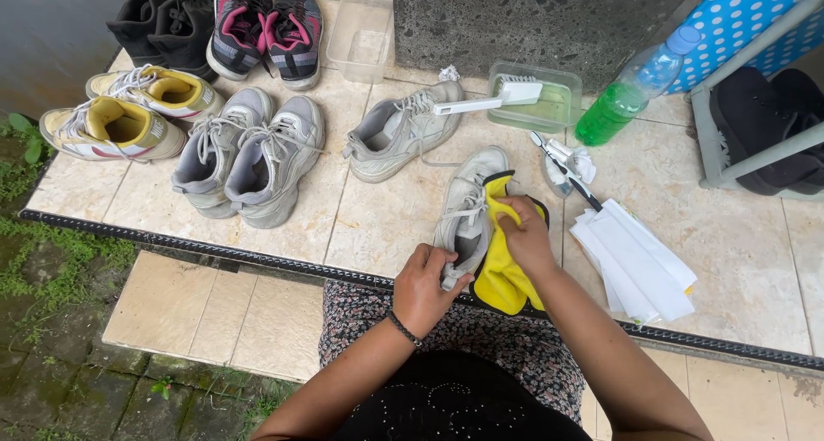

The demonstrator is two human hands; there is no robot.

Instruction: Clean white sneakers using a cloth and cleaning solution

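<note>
Both hands: leather sneaker, yellow cloth (soft).

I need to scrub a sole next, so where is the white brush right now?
In the head view the white brush lies upper centre, bristle end resting on the clear tub of water, handle reaching over the single grey shoe, left of the green bottle.

Beige tiled floor with a lower step, a rough grey stone wall, mossy paving, soft daylight.
</note>
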